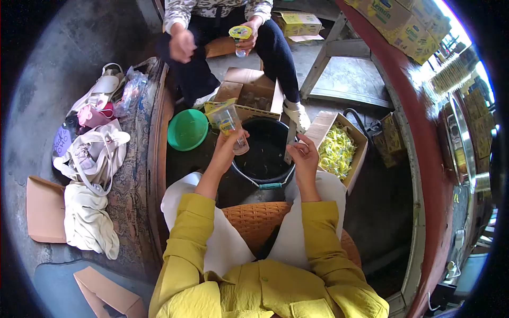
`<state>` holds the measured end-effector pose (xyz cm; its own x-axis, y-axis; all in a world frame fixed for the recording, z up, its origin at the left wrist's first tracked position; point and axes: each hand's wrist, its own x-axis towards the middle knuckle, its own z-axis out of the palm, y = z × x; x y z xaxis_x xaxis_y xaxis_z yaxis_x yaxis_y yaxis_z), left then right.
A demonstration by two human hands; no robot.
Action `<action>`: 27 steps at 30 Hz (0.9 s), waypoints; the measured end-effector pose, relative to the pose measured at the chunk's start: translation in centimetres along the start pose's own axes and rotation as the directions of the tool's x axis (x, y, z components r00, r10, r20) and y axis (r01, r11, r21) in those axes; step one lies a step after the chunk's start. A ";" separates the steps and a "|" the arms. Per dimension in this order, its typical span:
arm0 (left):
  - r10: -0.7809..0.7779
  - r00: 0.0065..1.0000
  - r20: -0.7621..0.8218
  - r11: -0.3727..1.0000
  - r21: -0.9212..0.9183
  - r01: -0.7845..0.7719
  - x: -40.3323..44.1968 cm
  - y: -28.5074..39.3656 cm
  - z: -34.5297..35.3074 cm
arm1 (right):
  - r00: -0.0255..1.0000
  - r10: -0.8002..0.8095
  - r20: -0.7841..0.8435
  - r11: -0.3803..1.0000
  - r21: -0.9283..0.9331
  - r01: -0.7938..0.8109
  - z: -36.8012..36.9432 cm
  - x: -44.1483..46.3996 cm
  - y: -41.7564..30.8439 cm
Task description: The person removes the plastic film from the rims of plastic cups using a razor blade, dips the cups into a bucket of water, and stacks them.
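Observation:
My left hand (231,141) is wrapped round a clear plastic cup (228,120) with a yellow printed film at its top. The cup is tilted, over the left rim of a black bucket (256,178) between my knees. My right hand (305,155) is over the bucket's right side, its fingers pinched together; what they hold, if anything, I cannot make out. A narrow greyish strip (290,142) stands just left of these fingers, and whether they touch it is unclear. Dark contents with small bits show in the bucket.
A green basin (187,130) stands left of the bucket. To the right, a carton (358,139) holds yellow film scraps. Another open carton (236,109) is behind the bucket. Opposite me, a seated person's hand (251,38) holds a yellow-topped cup (240,37). Bags (90,153) lie at left.

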<state>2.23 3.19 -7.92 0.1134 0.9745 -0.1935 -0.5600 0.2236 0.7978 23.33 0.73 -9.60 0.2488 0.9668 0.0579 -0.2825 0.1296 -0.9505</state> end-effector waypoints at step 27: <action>0.424 0.892 0.156 0.684 0.591 -0.428 0.6 -1.2 1.2 | 0.730 -0.234 0.642 0.620 -0.480 0.621 7.4 2.1 -9.1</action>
<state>3.93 3.54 -8.33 -0.0077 0.9670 0.2545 0.0539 -0.2538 0.9658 19.57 3.23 1.40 -0.3473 0.8167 0.4609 0.4242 0.5752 -0.6995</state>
